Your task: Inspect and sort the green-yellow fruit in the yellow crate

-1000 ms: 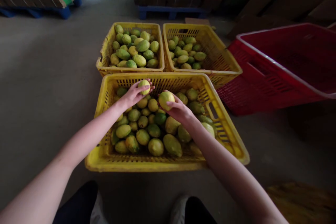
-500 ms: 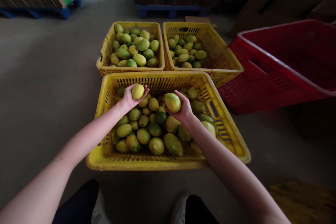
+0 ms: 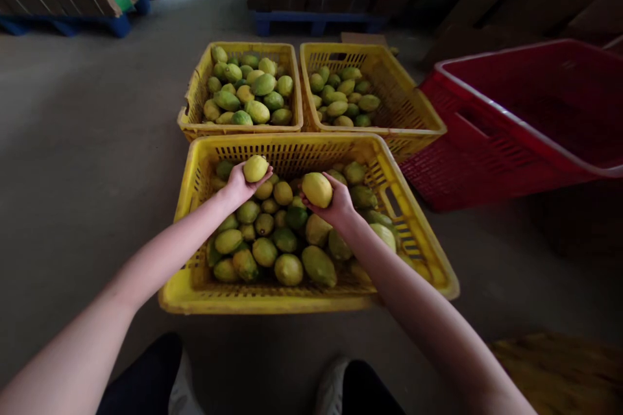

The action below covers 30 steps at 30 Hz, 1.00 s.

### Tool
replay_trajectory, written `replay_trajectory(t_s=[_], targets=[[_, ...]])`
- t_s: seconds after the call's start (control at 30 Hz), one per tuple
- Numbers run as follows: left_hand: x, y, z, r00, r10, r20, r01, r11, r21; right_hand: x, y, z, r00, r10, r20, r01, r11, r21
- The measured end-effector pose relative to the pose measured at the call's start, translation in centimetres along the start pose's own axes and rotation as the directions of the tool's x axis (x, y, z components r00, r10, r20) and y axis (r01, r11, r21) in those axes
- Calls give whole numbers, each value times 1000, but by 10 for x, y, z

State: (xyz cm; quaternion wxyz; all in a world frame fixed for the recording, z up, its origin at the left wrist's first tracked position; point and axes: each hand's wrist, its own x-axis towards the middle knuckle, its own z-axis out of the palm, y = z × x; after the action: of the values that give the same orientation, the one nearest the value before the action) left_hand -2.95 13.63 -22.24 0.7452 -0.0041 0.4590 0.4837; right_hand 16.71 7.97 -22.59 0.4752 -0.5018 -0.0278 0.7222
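In my left hand (image 3: pixel 240 183) rests a yellow lemon (image 3: pixel 256 168), cradled in the palm with the fingers curled beneath it. My right hand (image 3: pixel 339 202) grips a second yellow lemon (image 3: pixel 317 190), thumb behind and fingers partly hidden under it. Both hands hover over the near yellow crate (image 3: pixel 272 305), which holds many green and yellow lemons (image 3: pixel 289 270). The two held lemons are apart from each other, at nearly the same height.
Behind stand two more yellow crates, a left one (image 3: pixel 192 94) well filled with lemons and a right one (image 3: pixel 413 100) partly filled. A red crate (image 3: pixel 452 136) is at the right. Boxes on a blue pallet (image 3: pixel 318 21) stand farther back.
The lemon in my right hand has been turned, showing a yellower side where green showed before. My left hand and its lemon have barely moved.
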Motion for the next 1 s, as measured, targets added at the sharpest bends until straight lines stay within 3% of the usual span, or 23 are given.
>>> replay_trajectory(t_s=[0.2,0.4,0.57,0.73,0.87,1.0], targets=[[-5,-1,2,998,-9,57,1,991,130,2,3,1,999,-50,4,50,998,27],[-3,1,-1,966,-160,202,104,959,262,1,1,-3,989,-146,-5,146,987,60],[-8,-6,2,942,-174,287,68,937,343,5,1,-7,996,-81,27,78,993,93],[-26,-9,8,877,-234,420,36,903,427,8,1,-9,987,-31,157,20,997,76],[-34,-5,11,876,-279,394,107,908,405,3,0,-6,960,-43,278,23,997,74],[-31,-2,15,933,-229,277,160,955,250,3,2,-6,960,-39,276,17,997,81]])
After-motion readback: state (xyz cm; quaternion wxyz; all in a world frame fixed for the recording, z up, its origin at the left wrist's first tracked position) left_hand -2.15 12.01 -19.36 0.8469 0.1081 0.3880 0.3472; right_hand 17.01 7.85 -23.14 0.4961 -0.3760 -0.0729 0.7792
